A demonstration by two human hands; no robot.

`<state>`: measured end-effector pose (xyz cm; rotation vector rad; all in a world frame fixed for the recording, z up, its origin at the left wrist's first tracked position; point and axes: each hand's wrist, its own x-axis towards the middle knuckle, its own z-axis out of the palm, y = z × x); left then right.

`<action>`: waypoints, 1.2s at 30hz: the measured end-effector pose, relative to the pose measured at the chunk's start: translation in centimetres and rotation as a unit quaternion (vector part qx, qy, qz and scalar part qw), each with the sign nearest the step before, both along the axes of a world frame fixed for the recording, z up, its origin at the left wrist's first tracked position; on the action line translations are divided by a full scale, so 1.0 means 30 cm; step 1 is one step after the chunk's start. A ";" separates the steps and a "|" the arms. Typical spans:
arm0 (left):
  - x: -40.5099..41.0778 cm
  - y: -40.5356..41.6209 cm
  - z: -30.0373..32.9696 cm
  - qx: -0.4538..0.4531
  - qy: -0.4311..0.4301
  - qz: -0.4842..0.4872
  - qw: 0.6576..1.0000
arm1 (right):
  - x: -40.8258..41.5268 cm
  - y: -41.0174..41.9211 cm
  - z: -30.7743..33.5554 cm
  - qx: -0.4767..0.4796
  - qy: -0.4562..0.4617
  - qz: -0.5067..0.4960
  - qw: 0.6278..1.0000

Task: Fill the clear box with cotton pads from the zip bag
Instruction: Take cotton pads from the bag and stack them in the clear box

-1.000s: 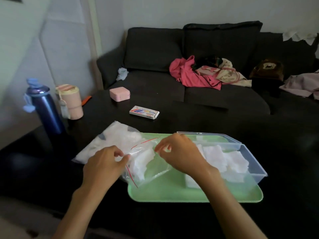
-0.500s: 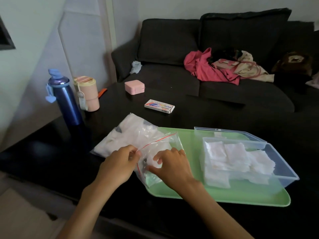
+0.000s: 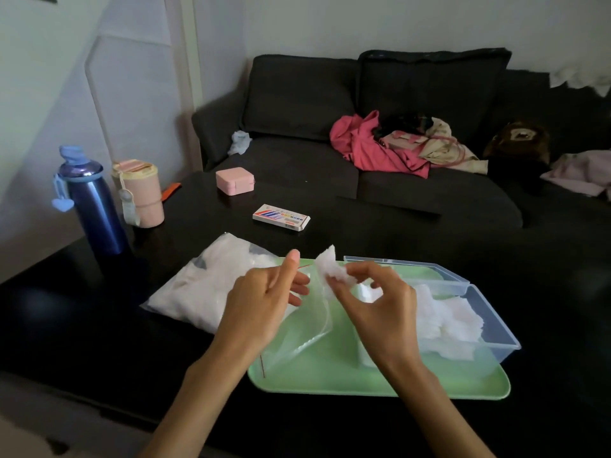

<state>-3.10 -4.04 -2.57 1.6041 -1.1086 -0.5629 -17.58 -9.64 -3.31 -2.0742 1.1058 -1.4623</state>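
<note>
Cotton pad [image 3: 327, 267] raised above the zip bag [image 3: 215, 289], pinched in the fingertips of the right hand [image 3: 373, 302]. Left hand [image 3: 261, 299] just beside it, fingers relaxed, thumb up, gripping nothing. Bag mouth lies onto the green tray [image 3: 380, 381]. Clear box [image 3: 496, 328], holding pads, sits on the tray right of the hands. Blue bottle [image 3: 92, 206] at far left.
</note>
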 end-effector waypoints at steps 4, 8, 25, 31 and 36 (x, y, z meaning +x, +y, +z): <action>-0.061 -0.039 0.020 0.025 0.199 -0.108 0.974 | -0.025 -0.008 -0.016 -0.189 0.114 0.009 0.975; -0.034 -0.057 0.012 0.013 0.278 -0.068 0.958 | -0.028 0.008 -0.015 -0.106 0.129 0.109 0.980; -0.020 -0.056 -0.023 0.006 0.181 -0.084 0.980 | -0.059 -0.057 0.016 0.386 -0.188 0.139 0.892; -0.016 -0.048 -0.020 -0.018 0.111 -0.051 0.992 | -0.068 -0.057 0.027 0.417 -0.206 0.159 0.871; -0.029 -0.046 -0.019 -0.021 0.033 -0.023 0.999 | -0.073 -0.057 0.029 0.435 -0.220 0.167 0.857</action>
